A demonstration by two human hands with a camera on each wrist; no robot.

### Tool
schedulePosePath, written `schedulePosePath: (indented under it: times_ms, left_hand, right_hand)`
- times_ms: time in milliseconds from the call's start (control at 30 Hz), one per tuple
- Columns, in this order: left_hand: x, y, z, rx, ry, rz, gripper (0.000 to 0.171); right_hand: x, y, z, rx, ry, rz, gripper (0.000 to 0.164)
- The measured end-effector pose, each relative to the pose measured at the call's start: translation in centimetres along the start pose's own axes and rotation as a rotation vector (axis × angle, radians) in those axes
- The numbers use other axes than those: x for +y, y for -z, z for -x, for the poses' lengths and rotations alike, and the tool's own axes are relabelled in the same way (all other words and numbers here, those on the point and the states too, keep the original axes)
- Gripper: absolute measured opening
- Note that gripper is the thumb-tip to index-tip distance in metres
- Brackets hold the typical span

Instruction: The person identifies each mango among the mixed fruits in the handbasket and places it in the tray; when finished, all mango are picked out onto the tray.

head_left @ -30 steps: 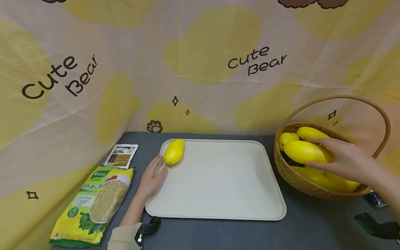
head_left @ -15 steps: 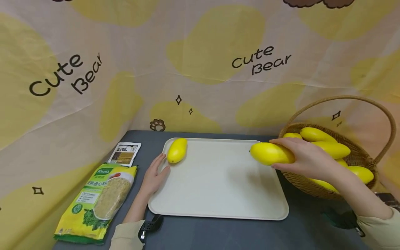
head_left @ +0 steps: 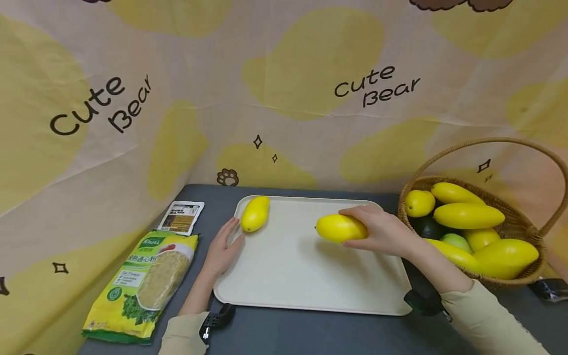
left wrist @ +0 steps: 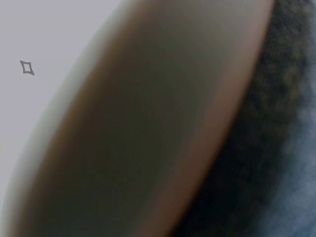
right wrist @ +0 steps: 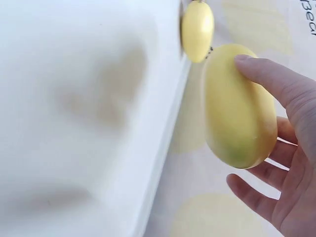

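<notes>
In the head view my right hand (head_left: 381,229) grips a yellow mango (head_left: 340,228) above the right half of the white tray (head_left: 288,276). The right wrist view shows the thumb on one side of this mango (right wrist: 237,108) and fingers behind it, its lower end tinged green. A second mango (head_left: 255,213) lies at the tray's back left corner. My left hand (head_left: 225,248) rests at the tray's left rim with relaxed fingers, close to that mango. Only a blurred close surface fills most of the left wrist view, hiding that hand.
At the right stands a wicker basket (head_left: 539,231) with a tall handle, holding several yellow fruits, a dark green fruit (head_left: 428,228) and a light green one (head_left: 456,241). A Knorr pasta bag (head_left: 142,291) and a small pouch (head_left: 181,217) lie left. A patterned cloth (head_left: 293,74) hangs behind.
My right hand has lifted the mango out of the basket and carried it left over the tray. The left hand has stayed at the tray's rim, and the head view has shifted slightly.
</notes>
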State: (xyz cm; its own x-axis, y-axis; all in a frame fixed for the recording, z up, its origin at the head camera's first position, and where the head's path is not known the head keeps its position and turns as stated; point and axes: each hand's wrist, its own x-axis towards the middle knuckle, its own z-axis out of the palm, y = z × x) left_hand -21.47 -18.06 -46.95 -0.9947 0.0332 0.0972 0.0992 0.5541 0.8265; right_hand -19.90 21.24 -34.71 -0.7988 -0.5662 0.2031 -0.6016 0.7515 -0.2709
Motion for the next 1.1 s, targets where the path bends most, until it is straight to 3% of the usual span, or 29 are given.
schedulePosePath:
  times_ms: [233,567,867,1100]
  left_hand:
    - [-0.2,0.0,-0.1,-0.007,0.002,-0.004,0.057]
    - [-0.2,0.1,0.0,0.000,0.011,-0.001,0.057]
    - [0.0,0.0,-0.1,0.001,0.013,-0.005,0.057]
    - [0.0,0.0,0.0,-0.001,0.017,0.008,0.057]
  right_hand:
    - [0.0,-2.8,-2.1,0.009,0.064,-0.058,0.062]
    - [-0.1,-5.8,-5.8,-0.054,0.099,-0.122,0.063]
    - [0.0,-6.9,-8.6,-0.065,0.204,-0.065,0.061]
    - [0.3,-7.1,-9.9,-0.121,0.182,-0.042,0.062]
